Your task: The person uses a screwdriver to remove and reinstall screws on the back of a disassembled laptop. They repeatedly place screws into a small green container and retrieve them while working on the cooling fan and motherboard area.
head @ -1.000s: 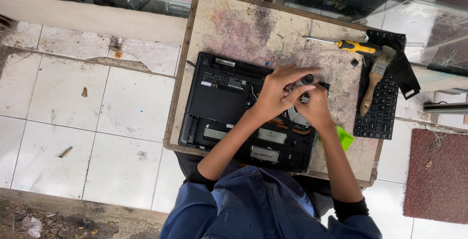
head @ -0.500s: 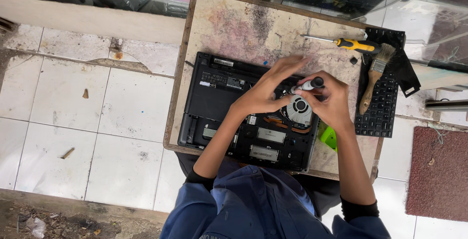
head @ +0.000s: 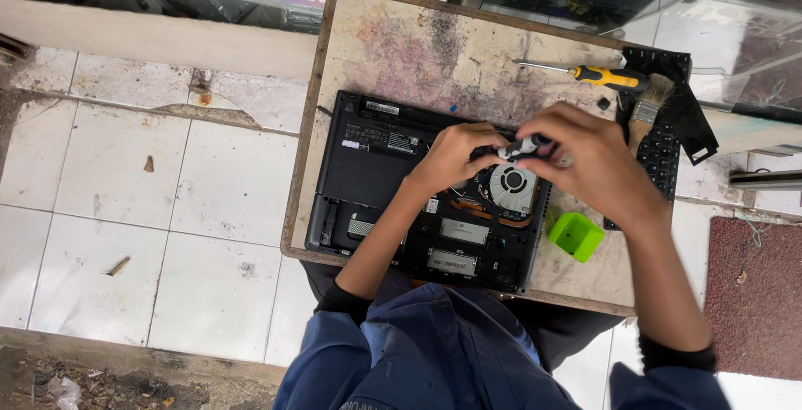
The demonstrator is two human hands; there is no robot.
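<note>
An opened black laptop (head: 376,168) lies bottom up on a small worn table (head: 418,42), its round cooling fan (head: 511,186) and copper heat pipes exposed. My left hand (head: 455,155) and my right hand (head: 589,159) meet just above the fan. Together they hold a small screwdriver (head: 522,147) with a black and silver handle. My right hand wraps its handle end, while the fingers of my left hand pinch it near the tip. The tip itself is hidden by my fingers.
A yellow-handled screwdriver (head: 585,74) lies at the far side of the table. A paintbrush (head: 647,105) and a black keyboard (head: 664,155) rest to the right. A small green tray (head: 576,236) sits near the laptop's right corner. Tiled floor surrounds the table.
My hands have shifted a little right over the fan and the small screwdriver now lies across them. The green tray has come clear of my right arm.
</note>
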